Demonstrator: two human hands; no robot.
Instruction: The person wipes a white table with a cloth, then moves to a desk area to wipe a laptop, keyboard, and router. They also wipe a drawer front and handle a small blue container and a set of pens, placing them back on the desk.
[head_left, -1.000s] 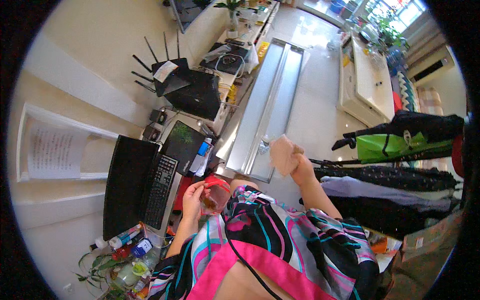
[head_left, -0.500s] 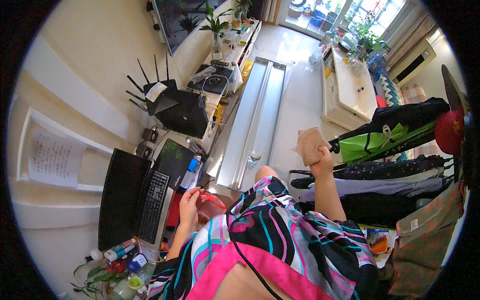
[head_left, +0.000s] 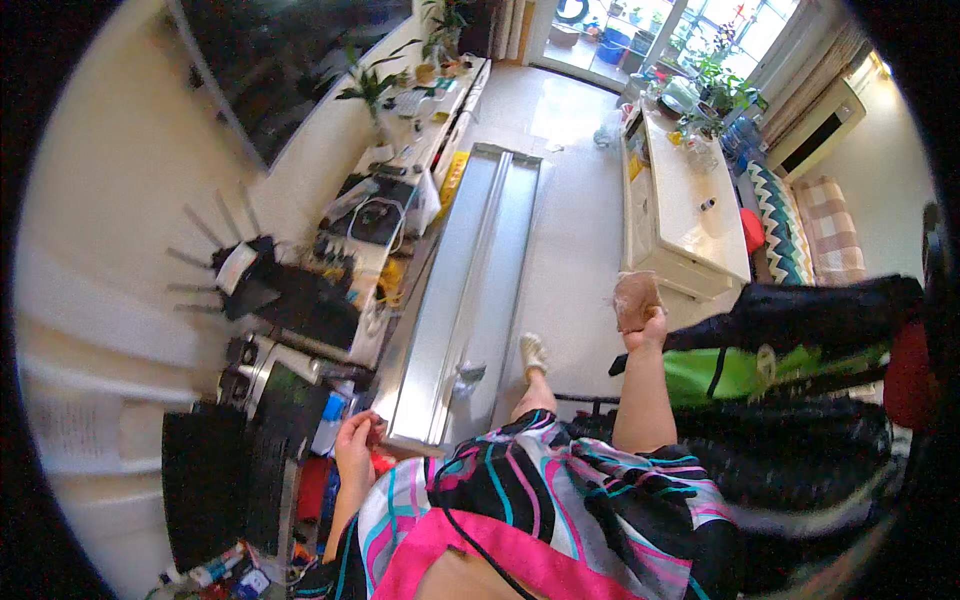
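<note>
A folded tan cloth (head_left: 637, 298) is gripped in my right hand (head_left: 645, 332), held out ahead over the floor beside the clothes rack. My left hand (head_left: 356, 446) is low at the left, beside the desk edge, its fingers drawn together. What lies between those fingers, if anything, I cannot make out. Just below them shows a bright red item (head_left: 383, 463), partly covered by my robe. Ahead on the floor lies a long silvery framed panel (head_left: 450, 260) with a raised bar along its middle. A small crumpled clear-and-grey piece (head_left: 468, 377) rests on its near part.
At the left are a black monitor (head_left: 205, 485), a keyboard (head_left: 268, 490), a router (head_left: 245, 270) with several antennas and a cluttered long cabinet. A white coffee table (head_left: 680, 215) stands at right ahead. Hung clothes (head_left: 790, 450) crowd the right. My foot (head_left: 533, 352) stands beside the panel.
The view has shifted forward, and my foot now shows beside the panel. My right hand still holds the cloth out ahead. My left hand sits lower and further left in view.
</note>
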